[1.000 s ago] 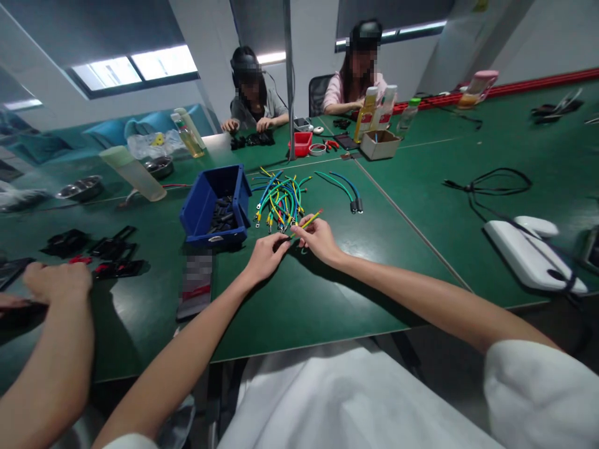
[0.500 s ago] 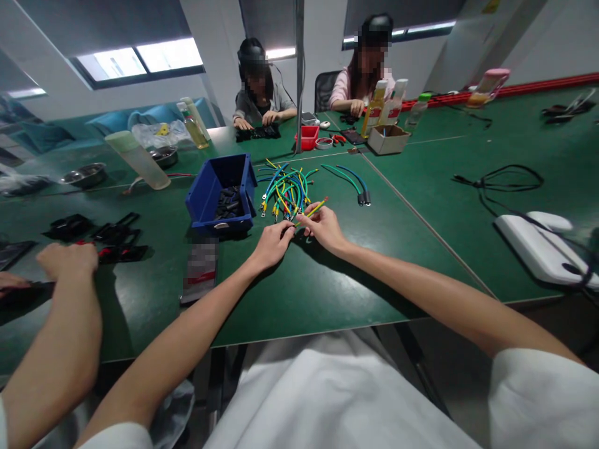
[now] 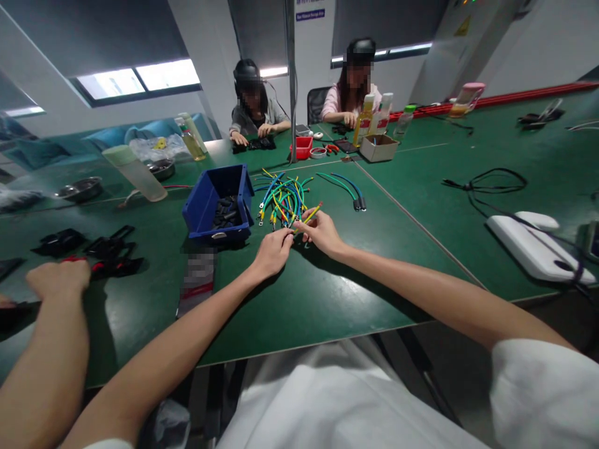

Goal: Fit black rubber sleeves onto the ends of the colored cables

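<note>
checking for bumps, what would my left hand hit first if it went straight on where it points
Most likely the right hand, whose fingertips pinch a yellow wire just ahead of the left hand. With one view, depth is unclear.

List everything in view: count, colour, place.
Wire: 1, yellow, centre
Wire pile: 1, multicoloured, centre
Sleeved wires: 2, green, blue, centre-right
Bin: 1, blue, centre-left
Pieces: many, black, in bin
Packet: 1, grey, by bin
Tray: 1, red, far
Box: 1, brown, far
Bottles: several, mixed, far
Pitcher: 1, pink, far right
Bowls: 2, silver, left
Parts: several, black, left
Device: 1, white, right
Table: 1, green, underneath
Other people: 3, far, left
Left hand: on wire
Right hand: on wire
</note>
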Motion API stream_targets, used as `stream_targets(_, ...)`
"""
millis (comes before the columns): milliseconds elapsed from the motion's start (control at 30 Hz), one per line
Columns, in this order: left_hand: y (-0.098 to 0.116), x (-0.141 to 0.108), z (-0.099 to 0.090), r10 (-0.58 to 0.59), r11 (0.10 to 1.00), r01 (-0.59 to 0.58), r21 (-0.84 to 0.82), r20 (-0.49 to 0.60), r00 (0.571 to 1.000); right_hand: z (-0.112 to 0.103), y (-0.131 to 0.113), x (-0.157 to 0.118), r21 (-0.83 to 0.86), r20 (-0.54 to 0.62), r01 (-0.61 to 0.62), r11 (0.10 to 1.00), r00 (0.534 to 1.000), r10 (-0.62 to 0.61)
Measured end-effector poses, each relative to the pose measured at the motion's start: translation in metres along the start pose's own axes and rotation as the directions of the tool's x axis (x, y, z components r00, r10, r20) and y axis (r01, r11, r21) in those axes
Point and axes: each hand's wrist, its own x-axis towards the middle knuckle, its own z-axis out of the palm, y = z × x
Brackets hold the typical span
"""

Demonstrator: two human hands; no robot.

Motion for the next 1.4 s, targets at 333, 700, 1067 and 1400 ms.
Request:
stream_targets(333,-0.0026,-0.0012,0.0010,0.002,1.000,-0.002,0.016,0.002,1.000,0.0002,0.0003,0.0027,-0.021,0.001,-0.007,1.000,1.000,0.007)
stream_targets(700,-0.0030,-0.0012,0.0019,-0.003,1.000,0.002,0.028,0.008,1.000,-0.0003,0.0001,0.0020,-0.016,0.017,-0.001,1.000,1.000,0.002)
stream_targets(1067,-0.0024,-0.0024,0.0011,0.022,0.999,-0.023,0.038,0.021,1.000,-0.0009,0.0017,0.0013,-0.001,0.040,-0.010,1.000,0.999,0.010)
stream_targets(1400,-0.0026,-0.0020,0.0013,0.023,1.000,-0.023,0.018,0.021,1.000,-0.0015,0.0066,0.0028,-0.004,0.056,0.004,1.000,0.998,-0.004)
